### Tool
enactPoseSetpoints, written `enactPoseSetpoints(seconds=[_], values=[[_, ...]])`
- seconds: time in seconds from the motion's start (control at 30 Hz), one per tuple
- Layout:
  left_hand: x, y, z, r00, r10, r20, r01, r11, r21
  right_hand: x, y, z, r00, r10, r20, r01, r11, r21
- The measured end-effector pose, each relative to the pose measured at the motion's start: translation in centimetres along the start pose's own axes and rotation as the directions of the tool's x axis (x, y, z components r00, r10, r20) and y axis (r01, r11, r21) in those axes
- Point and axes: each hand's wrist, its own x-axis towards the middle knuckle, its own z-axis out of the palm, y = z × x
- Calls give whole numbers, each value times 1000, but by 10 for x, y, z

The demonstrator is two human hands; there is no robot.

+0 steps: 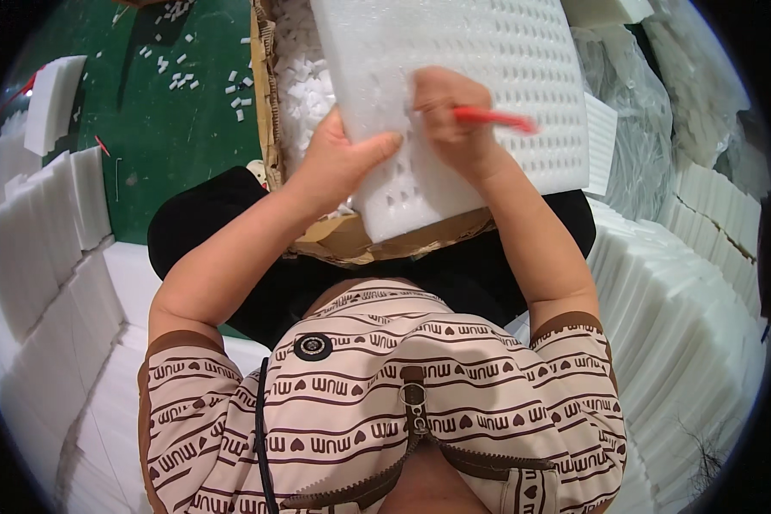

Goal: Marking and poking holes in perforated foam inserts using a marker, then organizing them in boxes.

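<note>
**Perforated foam sheet (531, 51) across an open cardboard carton (267, 103), your two hands on the job**

Far left: upright stacked foam slabs (26, 248), white, in two rows beside you. A lone foam slab (55, 103), white and slightly curved, stands beyond them.

Left: green floor (150, 128). On it, a small red item (102, 146), too small to identify, and just beside it a thin metal rod (117, 178). Farther up, loose foam pieces (240, 115), small, white, blocky, scattered toward the carton.

Centre left: the carton, brown, torn along its rim, set before your lap between your dark-trousered knees (201, 214). Small foam cuttings (304, 90), white, heap inside along its left wall.

Centre: your left hand (338, 163), partly curled, has hold of the sheet by its left edge; thumb lies on the top face, fingers mostly hidden. The sheet, thick and white, rests tilted over the carton, rows of holes covering its right part and continuing near its lower corner.

Centre right: your right hand (454, 120), closed in a fist above the sheet, grips a red tool (501, 118), blurred; its working end cannot be made out.

Far right: crumpled clear plastic sheeting (634, 111) beyond the sheet; nearer you, stacked foam sheets (660, 291), white, packed close together.
</note>
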Motion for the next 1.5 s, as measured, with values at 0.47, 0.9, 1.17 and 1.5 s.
enactPoseSetpoints(seconds=[0.47,0.9,1.17,1.5], values=[[3,-3,1,999,43,14,-43,999,3,7,-18,3,986,123,110,-114,990,-82],[10,-4,0,1000,13,-11,-13,1000,1,10,-16,11,983,165,76,-177,963,201],[15,3,-19,996,-75,48,85,965,-249,16,-5,-30,846,506,-170,-328,744,582],[51,0,-51,987,-6,162,83,876,-475,-77,-54,-69,498,865,60,-631,314,710]])
